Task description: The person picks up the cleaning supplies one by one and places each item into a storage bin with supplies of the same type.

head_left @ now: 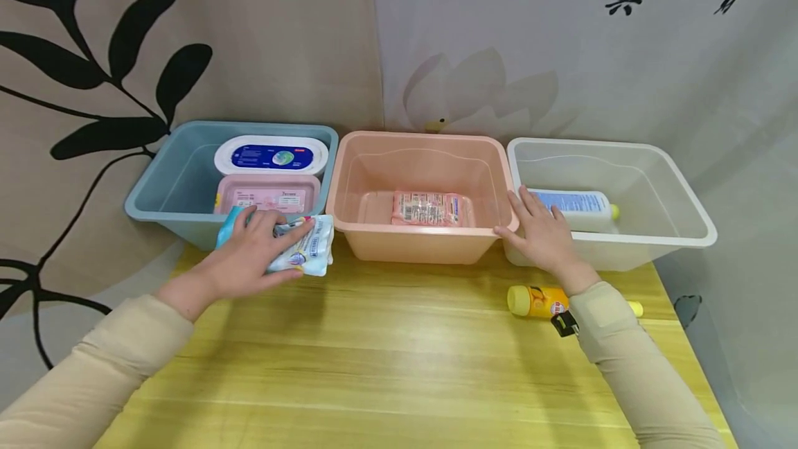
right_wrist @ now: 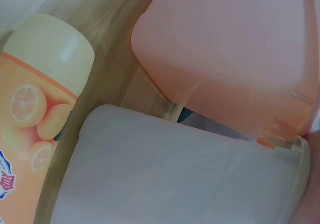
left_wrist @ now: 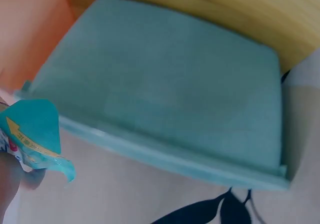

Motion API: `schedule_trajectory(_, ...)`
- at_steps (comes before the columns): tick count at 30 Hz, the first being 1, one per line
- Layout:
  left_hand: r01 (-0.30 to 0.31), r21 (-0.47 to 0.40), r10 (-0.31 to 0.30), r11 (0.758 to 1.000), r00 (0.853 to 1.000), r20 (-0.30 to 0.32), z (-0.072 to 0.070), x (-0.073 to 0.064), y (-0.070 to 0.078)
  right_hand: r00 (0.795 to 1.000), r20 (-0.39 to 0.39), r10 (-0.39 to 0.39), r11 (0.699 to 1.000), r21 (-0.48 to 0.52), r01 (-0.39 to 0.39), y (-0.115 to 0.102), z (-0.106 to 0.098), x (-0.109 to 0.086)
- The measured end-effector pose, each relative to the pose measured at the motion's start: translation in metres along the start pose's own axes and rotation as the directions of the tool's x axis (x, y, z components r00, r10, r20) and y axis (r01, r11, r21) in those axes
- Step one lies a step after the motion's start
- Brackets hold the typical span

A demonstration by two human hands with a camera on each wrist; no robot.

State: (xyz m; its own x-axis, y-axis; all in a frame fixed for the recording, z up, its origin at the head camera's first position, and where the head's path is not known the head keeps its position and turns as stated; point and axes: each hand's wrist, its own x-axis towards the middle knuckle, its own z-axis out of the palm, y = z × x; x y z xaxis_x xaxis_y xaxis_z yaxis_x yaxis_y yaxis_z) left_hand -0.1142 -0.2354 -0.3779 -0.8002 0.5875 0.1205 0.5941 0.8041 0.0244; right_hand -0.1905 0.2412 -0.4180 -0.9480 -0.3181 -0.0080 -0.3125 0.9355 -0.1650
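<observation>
My left hand (head_left: 249, 255) grips a light blue printed soft packet (head_left: 316, 247) at the front rim of the blue bin (head_left: 181, 215). In the left wrist view the turquoise end of that packet (left_wrist: 37, 126) sticks out past the fingers. Inside the blue bin lie a white tub with a dark blue label (head_left: 271, 155) and a pink package (head_left: 268, 194). My right hand (head_left: 544, 234), fingers extended, rests at the neighbouring rims of the peach bin (head_left: 424, 247) and the white bin (head_left: 648, 248). An orange bottle with a yellow cap (head_left: 541, 302) lies under the right wrist.
A pink packet (head_left: 430, 209) lies in the peach bin. The white bin holds a white bottle with a blue label (head_left: 573, 202). All three bins stand side by side along the back of the wooden table (head_left: 374, 359), before a printed curtain (head_left: 280, 33).
</observation>
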Motion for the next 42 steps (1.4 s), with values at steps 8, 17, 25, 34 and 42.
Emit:
schedule_trajectory(8, -0.022, 0.028, 0.023, 0.999, 0.998, -0.053, -0.02, 0.023, 0.0, 1.0, 0.01, 0.004, 1.0, -0.004, -0.004, -0.002, -0.003, 0.0)
schedule_trajectory(17, -0.012, 0.015, 0.013, 1.0, 0.999, -0.045, -0.034, 0.058, 0.004, 1.0, 0.009, 0.007, 1.0, -0.006, -0.007, 0.0, -0.002, 0.001)
schedule_trajectory(25, 0.008, 0.011, -0.008, 1.0, 1.0, -0.004, -0.035, 0.09, 0.007, 1.0, 0.009, 0.013, 1.0, -0.012, -0.013, -0.001, -0.001, 0.001)
schedule_trajectory(34, 0.025, -0.004, -0.025, 1.0, 0.999, 0.044, -0.027, 0.118, 0.01, 1.0, 0.009, 0.008, 1.0, -0.017, -0.008, -0.002, -0.001, 0.001)
schedule_trajectory(42, 0.028, 0.0, -0.028, 1.0, 0.998, 0.054, -0.02, 0.136, 0.015, 1.0, 0.015, 0.011, 1.0, -0.021, -0.01, -0.003, -0.002, -0.001)
